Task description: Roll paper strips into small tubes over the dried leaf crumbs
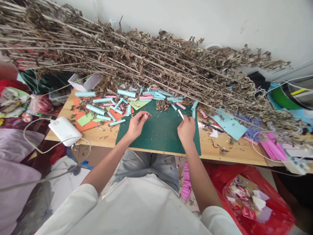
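My left hand (137, 124) hovers over the left part of a dark green cutting mat (158, 130). Its fingers are pinched, and a tiny brownish bit shows at the tips, too small to name. Over the mat's right side, my right hand (186, 130) is closed around a narrow white strip (180, 114) that sticks out up and to the left. A small heap of crumbled dry leaves (162, 105) lies at the mat's back edge. Blue paper tubes (126, 93) and pink paper tubes (181, 105) are scattered around that edge. Leaf crumbs dot the mat.
Long dried leafy stalks (137, 62) spread across the back of the wooden table (234, 153). A white power bank (65, 130) with a cable sits at left. On the right are blue paper (231, 124) and a dark pen (211, 126). A red bag (276, 209) stands below.
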The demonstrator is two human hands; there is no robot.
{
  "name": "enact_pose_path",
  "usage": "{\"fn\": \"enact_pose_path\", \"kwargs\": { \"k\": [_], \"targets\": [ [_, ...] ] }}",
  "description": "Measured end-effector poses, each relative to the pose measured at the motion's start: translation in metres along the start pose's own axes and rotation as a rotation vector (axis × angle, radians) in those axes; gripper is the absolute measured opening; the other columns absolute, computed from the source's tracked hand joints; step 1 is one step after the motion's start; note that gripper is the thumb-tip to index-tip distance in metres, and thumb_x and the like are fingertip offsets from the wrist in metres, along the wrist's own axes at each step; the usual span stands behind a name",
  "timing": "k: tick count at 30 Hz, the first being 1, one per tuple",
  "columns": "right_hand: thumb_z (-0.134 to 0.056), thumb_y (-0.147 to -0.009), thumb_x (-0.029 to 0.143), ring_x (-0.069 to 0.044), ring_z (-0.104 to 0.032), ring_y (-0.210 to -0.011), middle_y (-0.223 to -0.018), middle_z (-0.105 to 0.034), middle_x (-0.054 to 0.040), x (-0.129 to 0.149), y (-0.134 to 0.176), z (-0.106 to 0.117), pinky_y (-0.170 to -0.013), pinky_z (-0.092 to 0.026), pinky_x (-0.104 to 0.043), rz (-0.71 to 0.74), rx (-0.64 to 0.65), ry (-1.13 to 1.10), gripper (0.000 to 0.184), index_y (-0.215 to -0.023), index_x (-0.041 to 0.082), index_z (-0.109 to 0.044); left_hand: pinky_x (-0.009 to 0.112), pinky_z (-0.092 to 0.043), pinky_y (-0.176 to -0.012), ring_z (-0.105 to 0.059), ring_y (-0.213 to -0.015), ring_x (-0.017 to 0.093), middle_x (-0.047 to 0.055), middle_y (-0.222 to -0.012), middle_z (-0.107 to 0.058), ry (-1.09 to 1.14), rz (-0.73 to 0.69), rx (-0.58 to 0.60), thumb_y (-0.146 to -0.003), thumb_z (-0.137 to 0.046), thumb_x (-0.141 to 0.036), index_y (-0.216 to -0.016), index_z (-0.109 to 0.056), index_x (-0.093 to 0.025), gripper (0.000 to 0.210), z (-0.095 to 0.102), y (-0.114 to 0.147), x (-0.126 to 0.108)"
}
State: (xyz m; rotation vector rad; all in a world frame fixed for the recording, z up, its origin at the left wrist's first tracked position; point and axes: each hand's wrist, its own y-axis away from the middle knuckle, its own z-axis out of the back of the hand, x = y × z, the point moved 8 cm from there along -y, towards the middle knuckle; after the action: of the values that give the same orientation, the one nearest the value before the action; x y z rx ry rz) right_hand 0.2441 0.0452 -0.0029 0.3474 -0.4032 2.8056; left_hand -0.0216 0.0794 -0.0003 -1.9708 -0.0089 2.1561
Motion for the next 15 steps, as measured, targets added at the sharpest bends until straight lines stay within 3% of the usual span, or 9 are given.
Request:
{"fn": "enact_pose_path", "kwargs": {
  "k": [6,11,15],
  "targets": [
    [-0.04,-0.09,0.016,-0.031,-0.047,-0.103,-0.108,-0.057,-0.019,-0.004,-0.002,-0.01,-0.083,-0.041,-0.041,0.011,-0.038,0.103,0.041,-0.125,0.01,-0.061,0.028,-0.049,-0.085,-0.067,-0.102,0.019,0.009,-0.107,-0.071,-0.08,-0.074,0.065,-0.1,-0.042,-0.045,-0.103,-0.056,-0.019,0.03,-0.015,0.004,-0.013],
    [-0.044,-0.091,0.021,-0.031,-0.046,-0.105,-0.113,-0.057,-0.0166,-0.004,0.0,-0.011,-0.08,-0.039,-0.041,0.023,-0.068,0.103,0.037,-0.123,0.015,-0.061,0.032,-0.049,-0.092,-0.063,-0.118,0.024,0.013,-0.122,-0.067,-0.04,-0.119,0.085,-0.098,-0.048,-0.04,-0.102,-0.058,-0.018,0.025,-0.022,0.003,-0.013],
    [-0.045,-0.091,0.022,-0.03,-0.046,-0.106,-0.113,-0.057,-0.0165,-0.005,0.001,-0.012,-0.082,-0.038,-0.041,0.03,-0.08,0.07,0.034,-0.12,0.015,-0.063,0.031,-0.052,-0.084,-0.065,-0.11,0.022,0.014,-0.122,-0.067,-0.03,-0.163,0.023,-0.094,-0.057,-0.038,-0.099,-0.066,-0.017,0.023,-0.018,0.0,-0.011]
  ]
}}
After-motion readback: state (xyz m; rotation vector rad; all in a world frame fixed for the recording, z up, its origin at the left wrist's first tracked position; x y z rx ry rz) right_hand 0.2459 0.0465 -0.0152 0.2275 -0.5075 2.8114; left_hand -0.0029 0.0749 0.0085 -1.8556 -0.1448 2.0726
